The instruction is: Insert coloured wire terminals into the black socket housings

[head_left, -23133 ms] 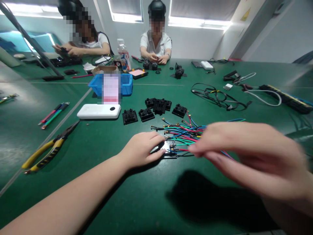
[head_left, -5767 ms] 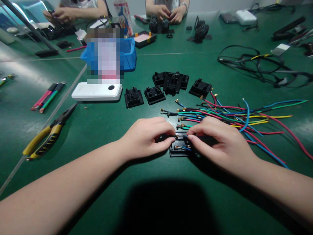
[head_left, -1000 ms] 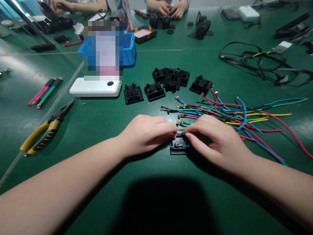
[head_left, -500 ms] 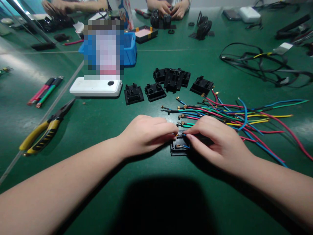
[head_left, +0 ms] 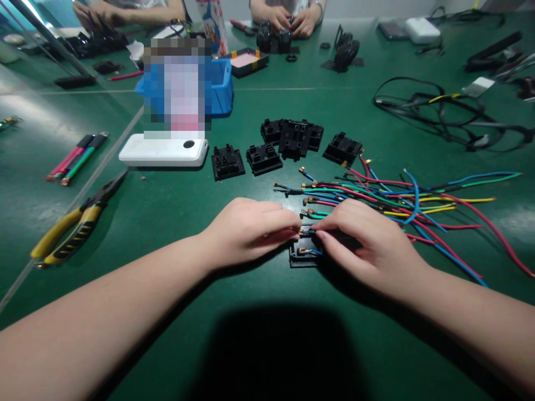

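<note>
A black plastic socket-like housing [head_left: 297,260] lies on the green table between my hands. My left hand [head_left: 254,227] is closed, its fingertips pinched at the housing's upper left edge beside a small gold terminal. My right hand [head_left: 363,236] pinches a thin wire, blue where it shows, over the upper part of the housing; the fingers hide most of it. Lower in the housing sits a blue wire with a metal terminal [head_left: 304,251]. Just beyond my hands a bundle of red, blue, green and yellow wires [head_left: 368,192] spreads to the right, many with gold terminals.
Several black housings [head_left: 264,159] stand farther back. Left are yellow-handled pliers [head_left: 77,223], short thick cables [head_left: 77,159] and a white power bank [head_left: 163,150] before a blue bin [head_left: 221,86]. Black cables [head_left: 434,106] lie right. Other people's hands [head_left: 290,19] work across the table.
My hands keep nearly the same pinch at the housing. The whole view has shifted very slightly; nothing else visibly differs.
</note>
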`<state>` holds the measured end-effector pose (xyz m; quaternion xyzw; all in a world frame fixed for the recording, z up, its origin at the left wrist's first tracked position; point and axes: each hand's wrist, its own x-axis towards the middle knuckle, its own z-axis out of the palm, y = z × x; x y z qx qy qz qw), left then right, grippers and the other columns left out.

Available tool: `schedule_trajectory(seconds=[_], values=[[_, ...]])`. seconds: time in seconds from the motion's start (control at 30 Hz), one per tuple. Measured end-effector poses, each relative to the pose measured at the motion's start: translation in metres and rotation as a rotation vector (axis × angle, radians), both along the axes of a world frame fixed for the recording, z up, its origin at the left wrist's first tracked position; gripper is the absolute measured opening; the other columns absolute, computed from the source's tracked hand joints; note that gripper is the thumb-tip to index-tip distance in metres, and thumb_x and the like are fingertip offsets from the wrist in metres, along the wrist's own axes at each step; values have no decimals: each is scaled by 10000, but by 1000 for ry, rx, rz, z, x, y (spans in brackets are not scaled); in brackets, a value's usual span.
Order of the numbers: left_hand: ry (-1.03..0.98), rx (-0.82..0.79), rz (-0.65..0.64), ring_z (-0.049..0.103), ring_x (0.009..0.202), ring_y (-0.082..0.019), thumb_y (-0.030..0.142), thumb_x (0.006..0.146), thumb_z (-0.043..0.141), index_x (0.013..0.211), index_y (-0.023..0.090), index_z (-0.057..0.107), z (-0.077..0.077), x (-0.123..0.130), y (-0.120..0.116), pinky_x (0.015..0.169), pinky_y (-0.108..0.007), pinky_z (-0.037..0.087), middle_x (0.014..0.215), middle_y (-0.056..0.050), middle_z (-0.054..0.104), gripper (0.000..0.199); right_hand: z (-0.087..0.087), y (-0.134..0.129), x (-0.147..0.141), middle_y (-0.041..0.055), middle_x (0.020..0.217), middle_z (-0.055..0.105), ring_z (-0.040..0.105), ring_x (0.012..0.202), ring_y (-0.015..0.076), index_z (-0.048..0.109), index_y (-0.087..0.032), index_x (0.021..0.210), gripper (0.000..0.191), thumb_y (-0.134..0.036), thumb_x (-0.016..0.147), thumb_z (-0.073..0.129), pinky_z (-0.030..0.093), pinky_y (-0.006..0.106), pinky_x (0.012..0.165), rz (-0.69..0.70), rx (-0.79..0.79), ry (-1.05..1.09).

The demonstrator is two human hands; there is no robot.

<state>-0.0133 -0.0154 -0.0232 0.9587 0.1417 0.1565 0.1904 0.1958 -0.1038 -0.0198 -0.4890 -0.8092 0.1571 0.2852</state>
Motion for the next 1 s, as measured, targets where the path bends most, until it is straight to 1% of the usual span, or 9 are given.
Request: schedule_trajectory(seconds=[0.1, 0.2, 0.27, 0.4, 0.6, 0.83, 1.0], values=[[5, 5, 3, 539, 615, -86, 282, 928, 460, 928, 189, 615, 0, 0, 0, 568, -195, 353, 731, 0, 630, 181, 0, 0, 1, 50, 790, 603, 519, 773, 182, 599, -165, 886, 95, -119, 865, 518, 425, 322, 703, 9, 37, -31], [11, 11, 6, 534, 610, -82, 294, 929, 459, 932, 193, 614, 0, 0, 0, 564, -197, 347, 721, 7, 621, 184, 0, 0, 1, 70, 832, 613, 516, 801, 196, 611, -142, 921, 109, -115, 854, 528, 425, 350, 732, 28, 105, -65], [12, 10, 5, 529, 603, -82, 299, 926, 465, 933, 195, 613, 0, 0, 0, 561, -198, 345, 714, 10, 617, 181, 0, 0, 1, 79, 857, 619, 518, 818, 201, 615, -130, 927, 116, -108, 850, 532, 428, 361, 749, 36, 123, -64], [4, 5, 1, 528, 600, -84, 293, 917, 484, 928, 192, 611, 0, 0, -1, 564, -198, 346, 707, 11, 614, 162, 0, 0, 0, 83, 858, 621, 528, 820, 199, 621, -124, 920, 122, -94, 841, 533, 439, 355, 752, 36, 118, -44], [-20, 28, -8, 535, 592, -86, 284, 916, 485, 946, 192, 617, -1, -1, -1, 556, -199, 345, 696, 7, 612, 164, 0, -1, 2, 97, 904, 625, 531, 845, 209, 638, -129, 989, 199, -83, 830, 527, 445, 363, 747, 83, 137, -41], [-15, 54, -24, 593, 651, -97, 283, 917, 484, 945, 192, 642, -2, -2, 0, 580, -201, 382, 766, -19, 657, 185, 2, -1, 2, 98, 879, 623, 530, 829, 211, 661, -128, 962, 199, -80, 827, 523, 443, 368, 732, 98, 120, -44], [-15, 91, -30, 602, 641, -105, 288, 925, 459, 936, 190, 658, 0, -2, 0, 578, -209, 391, 757, -32, 667, 222, 2, 0, 2, 102, 889, 628, 529, 840, 211, 658, -121, 975, 202, -86, 838, 512, 447, 365, 741, 114, 101, -40]])
